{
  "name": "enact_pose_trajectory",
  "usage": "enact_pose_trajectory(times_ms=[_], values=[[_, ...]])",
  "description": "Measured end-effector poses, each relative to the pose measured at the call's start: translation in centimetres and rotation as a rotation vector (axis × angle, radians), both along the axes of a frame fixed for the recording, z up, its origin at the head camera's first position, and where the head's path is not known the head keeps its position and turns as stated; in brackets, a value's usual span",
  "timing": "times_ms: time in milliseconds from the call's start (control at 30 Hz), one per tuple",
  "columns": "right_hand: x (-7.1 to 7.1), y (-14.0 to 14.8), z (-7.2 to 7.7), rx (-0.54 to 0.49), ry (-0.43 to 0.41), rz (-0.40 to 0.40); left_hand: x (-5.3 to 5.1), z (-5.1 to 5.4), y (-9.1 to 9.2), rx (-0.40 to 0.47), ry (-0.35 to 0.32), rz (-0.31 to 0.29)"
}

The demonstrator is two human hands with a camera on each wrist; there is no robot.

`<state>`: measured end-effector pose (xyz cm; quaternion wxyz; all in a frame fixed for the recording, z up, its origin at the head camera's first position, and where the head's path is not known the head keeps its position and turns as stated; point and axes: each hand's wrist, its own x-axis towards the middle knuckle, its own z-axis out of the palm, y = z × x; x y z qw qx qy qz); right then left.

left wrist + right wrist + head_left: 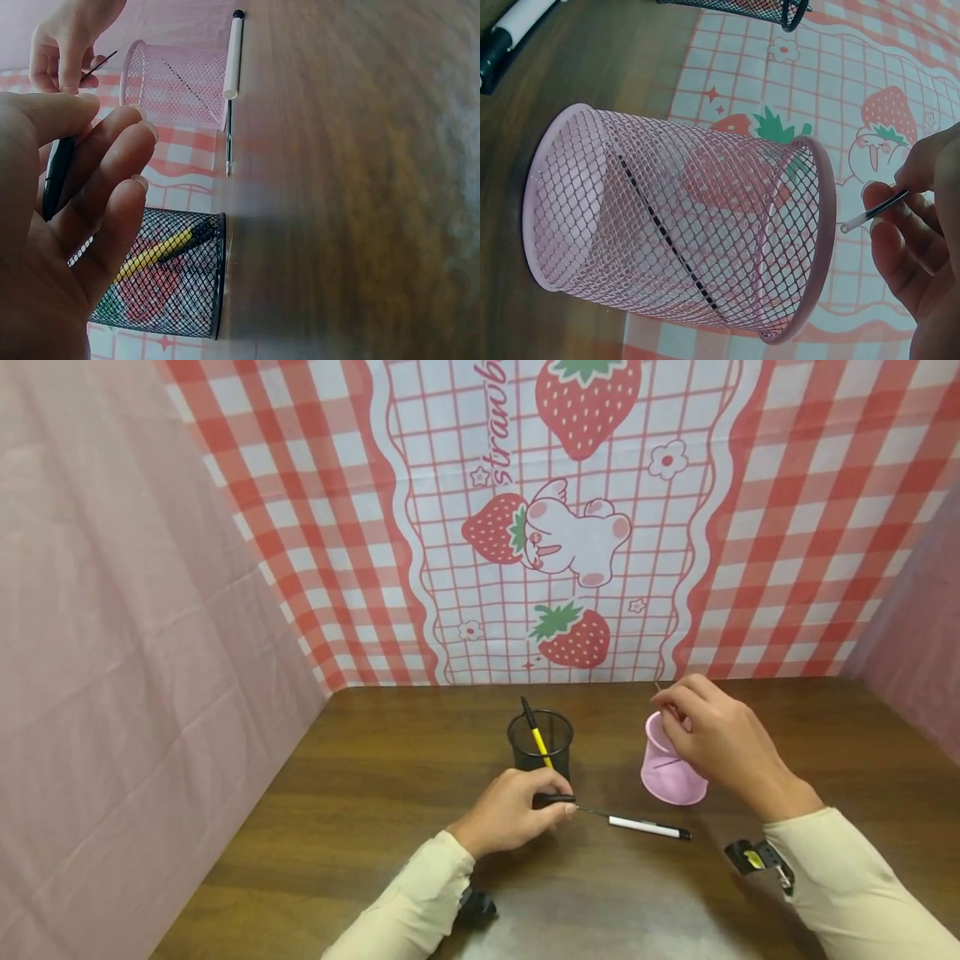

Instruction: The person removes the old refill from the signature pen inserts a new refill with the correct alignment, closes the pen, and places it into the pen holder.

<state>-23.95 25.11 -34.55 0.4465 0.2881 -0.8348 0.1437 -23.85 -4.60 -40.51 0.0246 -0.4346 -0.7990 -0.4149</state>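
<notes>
On my head feed, a pale pink drape (150, 610) fills the left edge, and the brown table (300, 827) spreads across the lower frame. At lower centre I see the left hand (517, 810), thumb and fingers pinching a short black piece (56, 176); I cannot tell what that piece is. Just beyond that hand, near the middle of the frame, stands a black mesh cup (521, 763), upright, with a yellow-and-black pen (539, 742) leaning inside it. Behind, at upper centre, hangs a red-and-white strawberry cloth (450, 527). Right of the left hand, a white pen barrel (643, 827) lies flat on the table, its black end to the right and a slim refill (229, 135) sticking out toward that hand. Farther right, the pink mesh cup (678, 787) stands upright, and I make out a thin dark rod (664, 229) slanting within it. At right of centre, the right hand (720, 743) is above the pink cup, pinching another slim refill, the dark tube (885, 204); my right wrist view shows its pale end near the cup's rim, not touching.
</notes>
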Motion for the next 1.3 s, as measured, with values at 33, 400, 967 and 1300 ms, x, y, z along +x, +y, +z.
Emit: enact_pose_trajectory(times_ms=[33, 400, 967, 1300], values=[[0.1, 0.0, -0.1, 0.0, 0.0, 0.001, 0.0, 0.0, 0.0, -0.002, -0.001, 0.001], [0.7, -0.4, -1.0, 0.005, -0.046, 0.003, 0.0, -0.1, 0.0, -0.011, 0.001, 0.006], [1.2, -1.0, -1.2, 0.015, 0.053, 0.016, 0.0, -0.3, -0.1, -0.013, -0.012, 0.002], [1.6, -1.1, -1.2, 0.015, 0.02, 0.013, 0.0, -0.1, 0.0, -0.021, -0.014, 0.01]])
